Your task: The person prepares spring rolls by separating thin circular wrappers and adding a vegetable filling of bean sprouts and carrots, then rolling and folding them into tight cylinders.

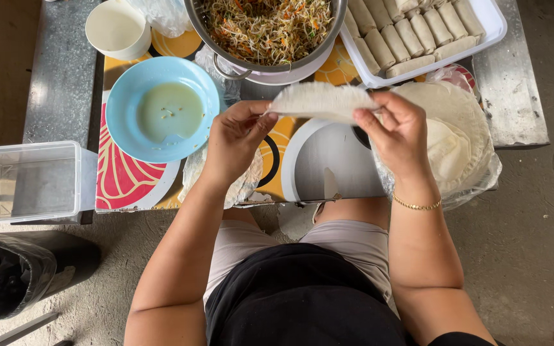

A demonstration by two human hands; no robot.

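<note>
Both my hands hold one thin white round wrapper (318, 100) up over a white plate (328, 163) on a low table. My left hand (235, 138) pinches its left edge and my right hand (399, 131) pinches its right edge. The wrapper sags, seen almost edge-on. A stack of more wrappers (460, 128) lies on clear plastic just right of my right hand. A metal bowl of shredded vegetable and noodle filling (267, 25) stands beyond the wrapper.
A light blue bowl (161, 109) with pale liquid sits left of my left hand. A white tray of rolled spring rolls (418, 35) is at the top right, a white cup (117, 29) top left, a clear plastic box (24, 182) far left.
</note>
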